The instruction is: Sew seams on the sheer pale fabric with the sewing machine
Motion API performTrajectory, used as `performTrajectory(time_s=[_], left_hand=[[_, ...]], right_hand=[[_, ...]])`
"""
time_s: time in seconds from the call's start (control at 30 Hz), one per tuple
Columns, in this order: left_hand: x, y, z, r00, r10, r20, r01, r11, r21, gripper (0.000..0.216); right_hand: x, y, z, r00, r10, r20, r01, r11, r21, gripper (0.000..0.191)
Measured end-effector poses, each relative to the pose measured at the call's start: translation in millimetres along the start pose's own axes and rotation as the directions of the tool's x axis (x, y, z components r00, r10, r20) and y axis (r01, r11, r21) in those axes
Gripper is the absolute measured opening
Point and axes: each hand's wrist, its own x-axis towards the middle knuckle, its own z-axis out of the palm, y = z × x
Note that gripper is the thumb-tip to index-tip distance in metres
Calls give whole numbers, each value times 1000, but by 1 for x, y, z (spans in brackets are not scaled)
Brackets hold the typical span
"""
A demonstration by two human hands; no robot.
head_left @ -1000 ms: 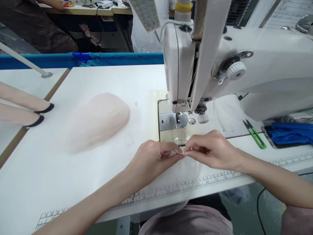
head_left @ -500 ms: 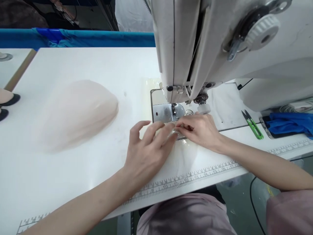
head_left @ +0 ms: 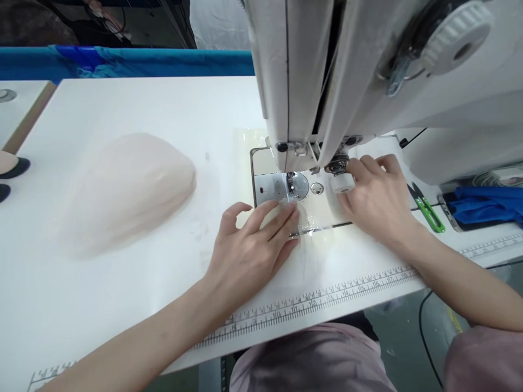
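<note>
My left hand lies with its fingers stretched out, fingertips pressing a thin clear strip onto the needle plate just in front of the presser foot. The material is see-through, and its full outline is hard to make out. My right hand is at the right of the sewing machine head, fingers curled and thumb underneath, around a small white knob below a dark metal disc. Its fingertips are partly hidden behind the knob.
A pale beige sheer fabric piece lies on the white table to the left. Green-handled thread snips, a phone and blue cloth are at the right. A printed ruler runs along the front edge.
My right hand has let go of the clear material beside my left fingers and moved right and up to the white knob. The left hand stays near the needle plate, fingers flatter.
</note>
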Motion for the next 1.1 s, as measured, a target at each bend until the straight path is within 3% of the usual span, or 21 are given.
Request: performTrajectory(time_s=[0.2, 0.57, 1.1], left_hand=[[6, -4, 4, 1000, -13, 20, 13, 1000, 15, 31], [7, -3, 3, 996, -49, 75, 45, 997, 56, 38], [8, -1, 7, 996, -81, 37, 78, 994, 78, 36]], right_hand=[[-4, -19, 1, 968, -245, -49, 250, 958, 142, 35], [-3, -18, 16, 968, -240, -75, 245, 967, 66, 31], [-2, -20, 18, 974, -219, -57, 222, 973, 64, 30]])
